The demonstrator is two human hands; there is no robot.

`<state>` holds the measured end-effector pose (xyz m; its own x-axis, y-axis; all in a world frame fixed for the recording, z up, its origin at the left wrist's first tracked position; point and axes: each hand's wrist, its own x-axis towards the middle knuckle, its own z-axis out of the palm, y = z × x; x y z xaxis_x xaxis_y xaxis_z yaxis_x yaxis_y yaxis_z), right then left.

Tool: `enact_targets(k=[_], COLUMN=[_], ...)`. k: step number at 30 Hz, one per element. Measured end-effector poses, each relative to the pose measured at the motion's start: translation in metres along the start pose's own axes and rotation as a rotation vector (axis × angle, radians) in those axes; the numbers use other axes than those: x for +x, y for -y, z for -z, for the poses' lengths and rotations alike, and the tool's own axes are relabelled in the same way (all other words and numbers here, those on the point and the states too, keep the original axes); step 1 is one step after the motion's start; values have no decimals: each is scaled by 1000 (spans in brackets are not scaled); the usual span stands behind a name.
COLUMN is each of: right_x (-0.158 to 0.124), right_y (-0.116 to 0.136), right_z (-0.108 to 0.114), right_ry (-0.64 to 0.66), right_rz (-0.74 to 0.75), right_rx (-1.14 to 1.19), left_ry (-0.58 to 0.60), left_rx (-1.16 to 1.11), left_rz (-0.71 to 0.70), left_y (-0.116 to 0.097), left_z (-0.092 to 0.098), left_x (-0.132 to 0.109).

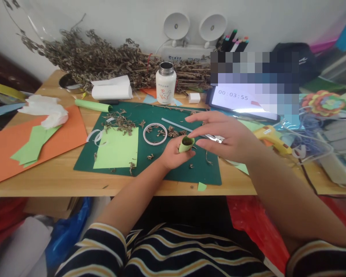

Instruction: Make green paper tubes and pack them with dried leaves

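Observation:
My left hand [173, 153] is wrapped round a green paper tube [185, 146] whose open top faces up toward me, with something dark inside. Just to the right of the tube's rim, my right hand [223, 134] is spread, its fingers apart and nothing visible in them. Both hands are over a dark green cutting mat [167, 173]. On the mat lie a roll of clear tape [155, 134], a light green paper sheet [115, 152] and crumbled dried leaves [122, 122]. A pair of scissors [215, 137] is partly hidden behind my right hand.
A white open bottle [165, 84] stands behind the mat, before a heap of dried plants [103, 57]. A tablet showing a timer [242, 100] leans at the right, near a yellow glue gun [272, 138]. Orange paper [60, 150] and crumpled tissue [50, 109] lie left.

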<state>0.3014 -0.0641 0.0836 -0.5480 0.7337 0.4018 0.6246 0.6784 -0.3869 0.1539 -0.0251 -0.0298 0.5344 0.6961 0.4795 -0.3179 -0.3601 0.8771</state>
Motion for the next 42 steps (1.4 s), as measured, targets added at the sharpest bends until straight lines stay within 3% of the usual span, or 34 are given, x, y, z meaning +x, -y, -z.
enact_targets(k=[6,14,21,25,28,30,32,34,36,38,40,42], right_x=[0,23,34,30,21,14,12,19,39,65,92,110], right_y=[4,18,5,14,19,11,-8,-32,-49,-54,-49,-42], right_z=[-2,8,-5,17,42,44,29,0,-32,-60,-80,-95], right_ry=[25,344,436,402,237,-108,-498,-621,-356,96,503,681], right_rz=[124,69,94,96,22,-119,-208,-353,-404,-288,9,327], right_rx=[-141,-342,-304,-195,-28,184,423,628,647,496,215,-85], left_ry=[-2,-31,-19,22,47,65,71,91,124,131,103,72], left_rx=[-4,5,-3,12,36,59,69,66,55,46,45,63], left_rz=[-25,0,102,62,53,61,63,55,46,41,37,23], left_y=[-3,0,3,2,-5,-9,-11,-12,-11,-10,-9,-8], left_z=[-1,-1,-1,0,0,-1,-1,-3,-4,-4,-4,-4], left_x=[0,-1,-3,-1,0,1,1,0,0,-1,-1,-2])
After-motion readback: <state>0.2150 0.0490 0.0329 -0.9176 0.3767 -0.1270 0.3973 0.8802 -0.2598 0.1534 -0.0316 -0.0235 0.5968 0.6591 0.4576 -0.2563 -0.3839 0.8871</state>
